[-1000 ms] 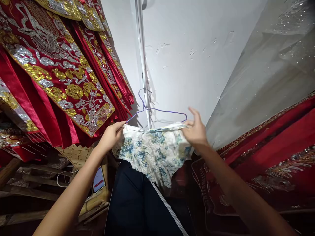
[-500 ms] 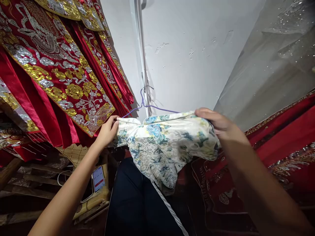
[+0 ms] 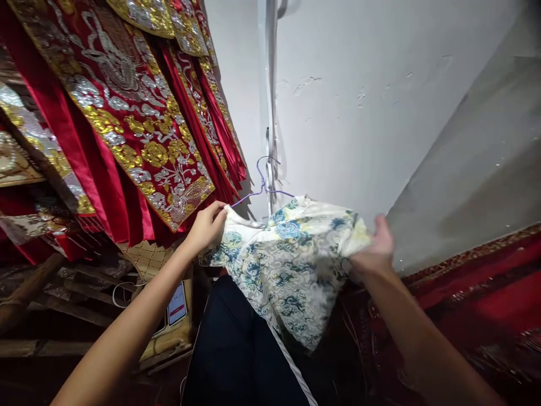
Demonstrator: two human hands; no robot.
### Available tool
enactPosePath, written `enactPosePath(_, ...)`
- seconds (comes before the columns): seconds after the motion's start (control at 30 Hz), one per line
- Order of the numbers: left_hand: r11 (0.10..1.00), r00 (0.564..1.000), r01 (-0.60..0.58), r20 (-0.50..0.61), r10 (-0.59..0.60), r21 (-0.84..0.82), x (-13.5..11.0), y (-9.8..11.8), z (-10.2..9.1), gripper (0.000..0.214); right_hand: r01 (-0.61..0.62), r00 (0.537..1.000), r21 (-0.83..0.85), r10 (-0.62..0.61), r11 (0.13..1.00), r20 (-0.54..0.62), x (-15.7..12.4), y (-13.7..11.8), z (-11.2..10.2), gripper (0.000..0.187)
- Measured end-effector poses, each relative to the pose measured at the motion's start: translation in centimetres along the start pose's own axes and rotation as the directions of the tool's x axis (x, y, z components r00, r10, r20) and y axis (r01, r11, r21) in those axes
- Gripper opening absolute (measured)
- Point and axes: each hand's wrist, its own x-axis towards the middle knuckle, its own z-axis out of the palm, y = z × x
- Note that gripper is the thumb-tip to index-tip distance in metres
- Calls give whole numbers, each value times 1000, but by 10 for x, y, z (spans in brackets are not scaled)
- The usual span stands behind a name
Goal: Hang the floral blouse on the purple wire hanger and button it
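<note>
Right, closest in: looking down past dark fabric with a white stripe at the bottom of the view. Just above, holding a floral top stretched out in front between both hands. Pinching its near-left shoulder with the left hand, fingers closed tight on the cloth edge. Clutching the opposite shoulder with the right hand, fingers curled shut into the fabric and mostly hidden behind it. Draped over a purple wire hanger, hook poking up at the collar. Low left, a phone with a lit screen. Further up left, red embroidered robes in gold and silver. Straight ahead, a white wall with a vertical pipe.
</note>
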Motion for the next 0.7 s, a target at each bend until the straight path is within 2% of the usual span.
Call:
enactPosePath(0.07,1000,1000,-20,-11,20,5,7,-1,-1,30,-35,999,224,28,974,33,6,-4,-1,87)
enactPosePath(0.13,1000,998,-12,-54,11,-4,18,-1,-1,34,-60,996,368,31,928,84,10,-18,1,97)
enactPosePath(0.23,998,994,35,-100,-40,-43,31,3,-5,43,-104,988,306,63,946,142,7,-42,13,92)
enactPosePath(0.3,998,996,32,-76,-37,-62,30,8,-9,43,-200,962,242,144,949,231,-1,-51,21,92)
enactPosePath(0.33,997,998,14,-54,-18,-71,26,12,-10,42,-273,922,220,189,936,339,-7,-52,23,93)
enactPosePath(0.37,997,999,-12,-32,9,-78,19,16,-10,40,-358,843,188,230,914,486,-14,-51,26,91)
enactPosePath(0.43,993,998,-67,-11,66,-97,3,25,-7,37,-467,639,81,273,881,719,-24,-41,31,76)
enactPosePath(0.47,989,995,-96,-14,95,-113,-6,29,-5,35,-461,588,30,281,887,759,-28,-33,35,65)
enactPosePath(0.5,982,992,-129,-27,127,-136,-14,33,-1,34,-415,600,-8,280,910,750,-31,-25,40,54)
enactPosePath(0.53,972,986,-164,-42,159,-168,-21,38,3,35,-328,663,-39,260,944,702,-34,-16,47,46)
enactPosePath(0.57,957,980,-199,-57,191,-212,-26,42,8,40,-209,746,-76,209,975,632,-36,-7,54,45)
enactPosePath(0.6,935,972,-233,-78,220,-267,-30,47,14,46,-74,808,-124,132,990,574,-37,1,62,53)
enactPosePath(0.63,907,966,-260,-97,242,-331,-32,53,19,50,70,839,-183,41,981,542,-40,8,71,66)
enactPosePath(0.67,872,962,-273,-107,252,-405,-34,60,24,51,211,850,-243,-55,947,524,-42,13,79,80)
enactPosePath(0.7,830,962,-269,-101,253,-489,-35,69,28,49,345,841,-296,-153,891,519,-46,16,87,90)
